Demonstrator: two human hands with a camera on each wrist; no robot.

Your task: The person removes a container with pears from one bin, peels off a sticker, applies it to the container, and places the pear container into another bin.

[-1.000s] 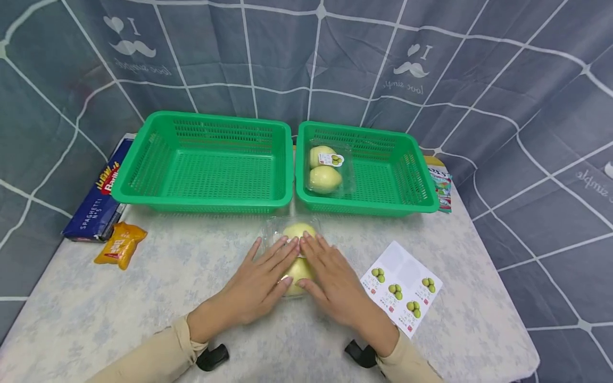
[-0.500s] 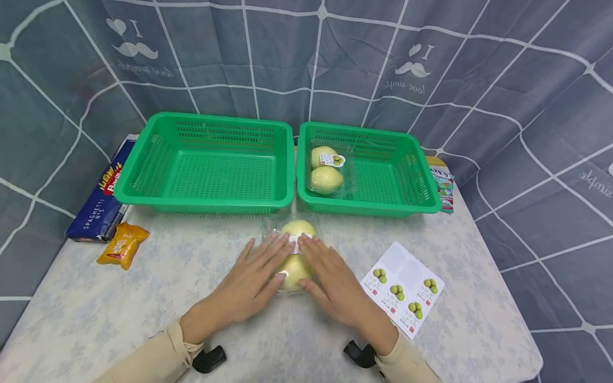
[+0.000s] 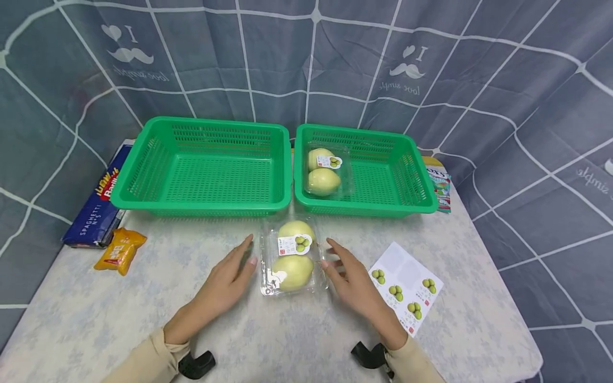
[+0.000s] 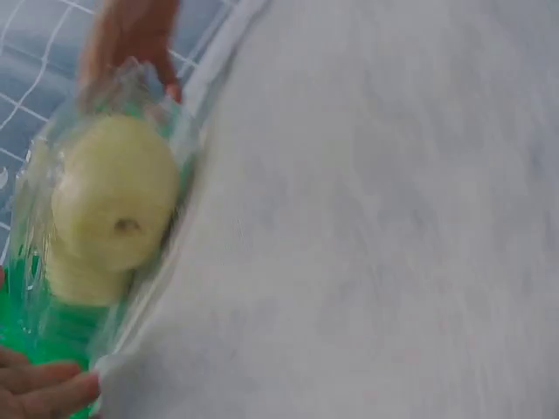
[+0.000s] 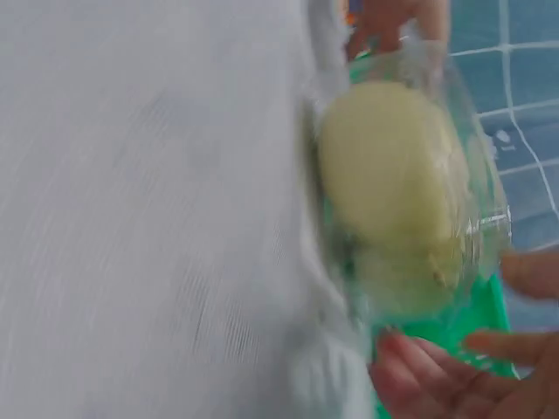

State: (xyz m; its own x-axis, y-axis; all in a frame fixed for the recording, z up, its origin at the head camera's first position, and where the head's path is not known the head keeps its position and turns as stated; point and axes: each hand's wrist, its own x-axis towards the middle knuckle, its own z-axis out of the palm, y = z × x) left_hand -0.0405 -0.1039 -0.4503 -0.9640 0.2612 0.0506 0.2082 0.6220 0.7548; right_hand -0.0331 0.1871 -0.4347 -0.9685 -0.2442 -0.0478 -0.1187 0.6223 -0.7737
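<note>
Fingers of both hands are straight and loosely spread, holding nothing. The left hand lies just left of a clear clamshell pack, its fingertips close to the pack's left edge; the right hand lies just right of it, fingertips near the right edge. Whether either hand actually touches the plastic cannot be told from the head view. In the blurred wrist views, fingertips show at the pack's edges.

The clamshell pack sits on the desk, in front of the gap between the two baskets. Its long axis runs away from the person, toward the baskets, tilted slightly. Inside are two pale yellow-green fruits in a row, one at the far end and one at the near end, with a white label on the lid between them.

Beyond it, the left green basket shows only its mesh floor. The right green basket holds a second clamshell pack at its left side, also two fruits, laid with the same near-to-far axis and labelled.

A sticker sheet printed with green fruit lies on the desk just right of the right hand. At the desk's left edge lie a blue spaghetti box and an orange snack packet; a colourful packet pokes out past the right basket.
</note>
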